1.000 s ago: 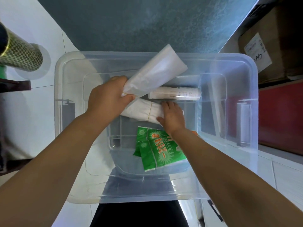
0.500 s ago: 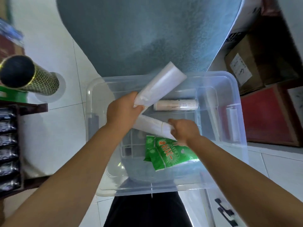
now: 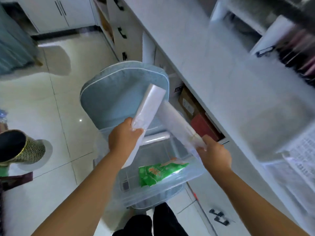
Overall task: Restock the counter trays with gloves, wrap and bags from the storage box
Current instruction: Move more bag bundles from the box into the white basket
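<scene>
My left hand [image 3: 123, 135] grips a flat white pack of bags [image 3: 148, 107] by its lower end, held up over the clear storage box [image 3: 153, 193]. My right hand [image 3: 215, 155] holds a second white pack of bags [image 3: 175, 121], lifted out above the box and angled up-left. A white roll of wrap [image 3: 156, 139] lies inside the box at its far side. Green printed packets [image 3: 157, 172] lie on the box floor. Blurred counter trays [image 3: 279, 169] stand at the right.
The box rests on a blue cushioned chair [image 3: 117, 92]. The white counter [image 3: 213, 68] runs diagonally on the right, with cartons [image 3: 187, 103] on a shelf beneath. A gold patterned cylinder [image 3: 22, 149] stands at the left on the tiled floor [image 3: 34, 106].
Both hands have risen out of the box, each with a white pack. The right hand has lifted its pack off the box floor. The view has swung right toward the counter.
</scene>
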